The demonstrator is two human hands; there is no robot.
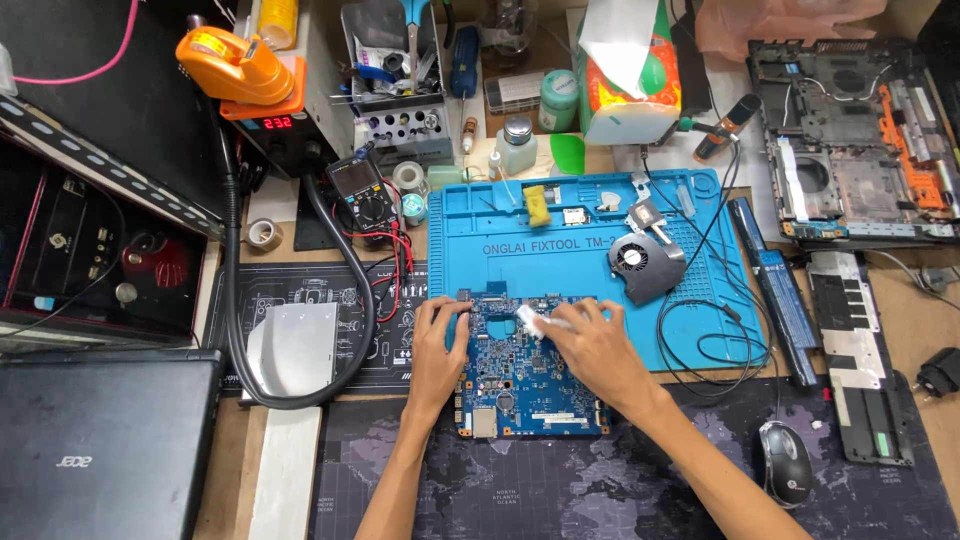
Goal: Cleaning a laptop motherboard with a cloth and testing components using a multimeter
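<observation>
I'm looking straight down at the blue circuit board point(515, 365), which lies flat at the near edge of the blue work mat point(590, 245), half over the dark map-printed mat point(600, 485) on the tabletop. My left hand point(438, 350) presses flat on the board's left edge, fingers spread and closed on nothing, just pinning it down. My right hand point(597, 345) has its grip pinched together on a small white wipe point(532, 322), held against the upper middle of the board. I judge this as the cleaning step, mid-way: the wipe sits on one patch and the rest of the board looks untouched. The next move calls for short, light strokes and steady pressure from the left hand so the board does not slide. The black cooling fan point(645, 262) sits apart on the work mat, its thin cable looping near my right wrist; I'd watch that. The mouse point(785, 465) is well clear.
</observation>
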